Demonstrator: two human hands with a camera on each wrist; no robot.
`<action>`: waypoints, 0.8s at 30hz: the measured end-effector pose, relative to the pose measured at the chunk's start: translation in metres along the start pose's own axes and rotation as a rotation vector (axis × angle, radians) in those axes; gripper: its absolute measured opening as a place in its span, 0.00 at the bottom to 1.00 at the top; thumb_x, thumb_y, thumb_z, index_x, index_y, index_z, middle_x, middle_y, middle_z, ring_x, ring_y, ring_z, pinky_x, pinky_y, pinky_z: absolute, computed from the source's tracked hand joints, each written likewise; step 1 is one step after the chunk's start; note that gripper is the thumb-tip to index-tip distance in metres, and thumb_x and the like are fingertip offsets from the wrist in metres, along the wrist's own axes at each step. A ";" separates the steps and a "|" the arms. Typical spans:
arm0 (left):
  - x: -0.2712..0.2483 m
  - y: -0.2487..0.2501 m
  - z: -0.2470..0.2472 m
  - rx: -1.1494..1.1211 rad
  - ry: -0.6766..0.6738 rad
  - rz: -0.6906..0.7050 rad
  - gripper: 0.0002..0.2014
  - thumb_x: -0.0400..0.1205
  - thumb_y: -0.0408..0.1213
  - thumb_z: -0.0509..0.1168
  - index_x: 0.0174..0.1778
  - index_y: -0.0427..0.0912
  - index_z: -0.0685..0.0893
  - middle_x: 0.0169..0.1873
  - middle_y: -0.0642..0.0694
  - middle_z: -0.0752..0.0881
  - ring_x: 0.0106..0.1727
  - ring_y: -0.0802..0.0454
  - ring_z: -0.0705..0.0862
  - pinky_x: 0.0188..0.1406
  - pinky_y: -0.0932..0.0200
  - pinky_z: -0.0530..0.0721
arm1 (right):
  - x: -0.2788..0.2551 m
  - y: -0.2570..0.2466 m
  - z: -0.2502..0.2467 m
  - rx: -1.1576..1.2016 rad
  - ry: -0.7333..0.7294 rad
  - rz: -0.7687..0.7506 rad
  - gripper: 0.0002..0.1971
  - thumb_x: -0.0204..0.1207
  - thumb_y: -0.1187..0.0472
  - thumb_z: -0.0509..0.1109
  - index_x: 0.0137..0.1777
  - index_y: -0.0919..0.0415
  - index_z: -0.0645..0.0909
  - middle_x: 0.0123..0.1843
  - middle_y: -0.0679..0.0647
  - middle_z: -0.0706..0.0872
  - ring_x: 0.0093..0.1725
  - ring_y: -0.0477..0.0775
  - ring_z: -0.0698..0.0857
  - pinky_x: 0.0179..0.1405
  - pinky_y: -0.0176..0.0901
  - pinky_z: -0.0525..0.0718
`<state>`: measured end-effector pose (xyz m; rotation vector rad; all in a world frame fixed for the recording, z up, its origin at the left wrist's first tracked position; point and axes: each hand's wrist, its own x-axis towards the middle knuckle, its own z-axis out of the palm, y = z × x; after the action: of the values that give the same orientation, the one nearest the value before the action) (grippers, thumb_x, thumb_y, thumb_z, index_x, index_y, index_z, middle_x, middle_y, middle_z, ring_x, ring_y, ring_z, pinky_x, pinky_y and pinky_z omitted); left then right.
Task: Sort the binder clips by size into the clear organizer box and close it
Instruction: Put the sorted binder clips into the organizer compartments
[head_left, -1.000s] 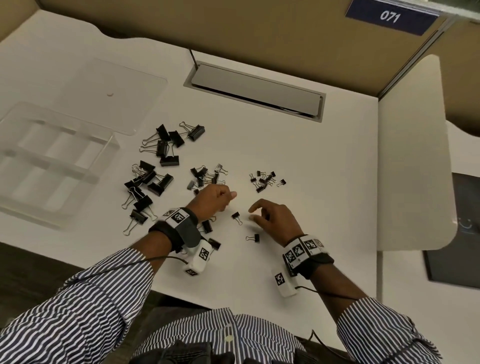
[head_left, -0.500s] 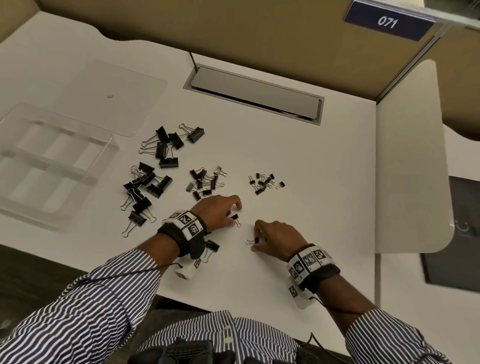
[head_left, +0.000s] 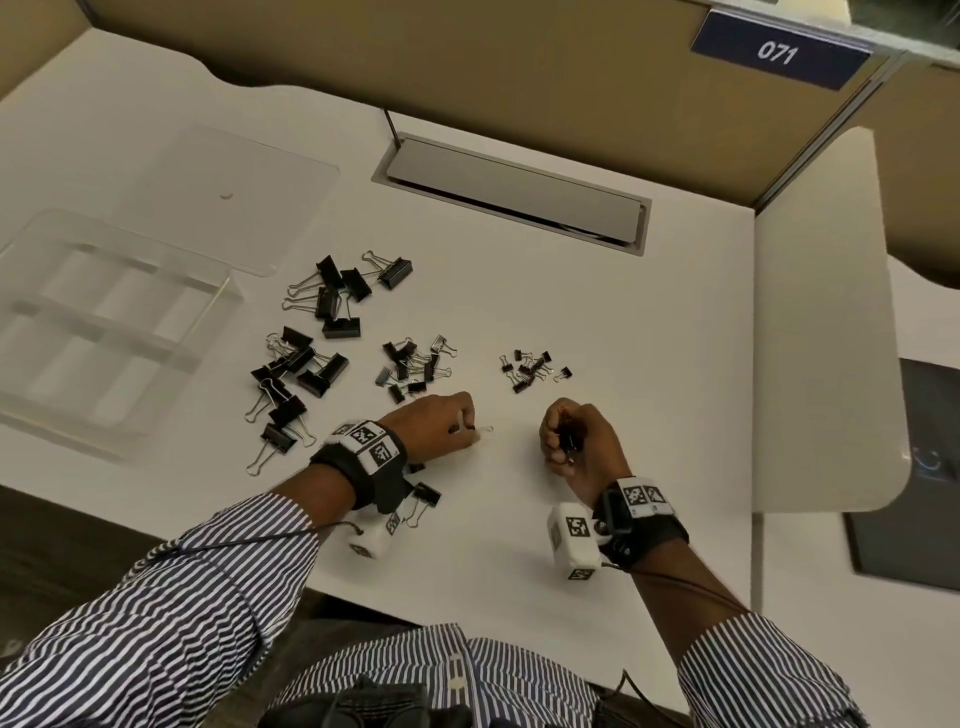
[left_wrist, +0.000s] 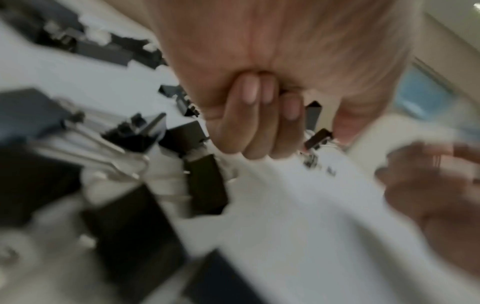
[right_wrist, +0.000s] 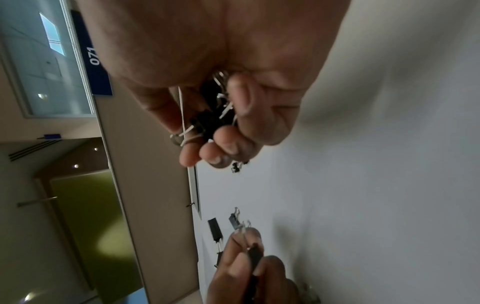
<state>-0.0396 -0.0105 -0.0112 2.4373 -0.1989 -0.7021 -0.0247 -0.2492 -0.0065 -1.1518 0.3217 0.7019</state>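
Right hand (head_left: 576, 441) fist-curled round small clips (right_wrist: 207, 121), hoarding one size for one box (head_left: 111, 332) trip probably. Left hand (head_left: 436, 423) pinching stray clip (head_left: 480, 429), right of box.

We are seeing black binder clips (head_left: 332, 306) lying loose on the desk in three size groups (large left, tiny right (head_left: 530, 369)). The clear organizer box (head_left: 31, 374) is sitting open, its lid (head_left: 223, 171) lying flat behind it.
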 end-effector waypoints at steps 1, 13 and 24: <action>-0.001 0.000 -0.001 -0.178 0.005 -0.031 0.09 0.84 0.44 0.63 0.50 0.42 0.77 0.31 0.54 0.76 0.32 0.55 0.74 0.30 0.60 0.71 | 0.001 -0.002 0.002 -0.002 0.000 -0.001 0.15 0.81 0.56 0.54 0.35 0.61 0.74 0.30 0.58 0.71 0.23 0.51 0.65 0.18 0.35 0.52; -0.038 -0.022 -0.030 -1.020 0.002 -0.027 0.13 0.82 0.34 0.52 0.35 0.39 0.79 0.20 0.48 0.66 0.18 0.55 0.58 0.16 0.67 0.56 | 0.026 -0.003 0.096 -0.501 0.012 0.117 0.12 0.82 0.60 0.61 0.40 0.62 0.83 0.30 0.55 0.79 0.24 0.49 0.72 0.19 0.36 0.62; -0.122 -0.146 -0.134 -0.411 0.489 -0.137 0.16 0.86 0.38 0.51 0.37 0.37 0.79 0.33 0.48 0.77 0.36 0.52 0.72 0.41 0.51 0.71 | 0.065 -0.006 0.261 -0.678 -0.184 0.093 0.14 0.79 0.55 0.68 0.33 0.60 0.80 0.28 0.56 0.76 0.23 0.50 0.71 0.23 0.37 0.60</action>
<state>-0.0749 0.2111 0.0504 2.1532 0.2821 -0.1597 -0.0024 0.0100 0.0629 -1.7024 -0.0322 1.0342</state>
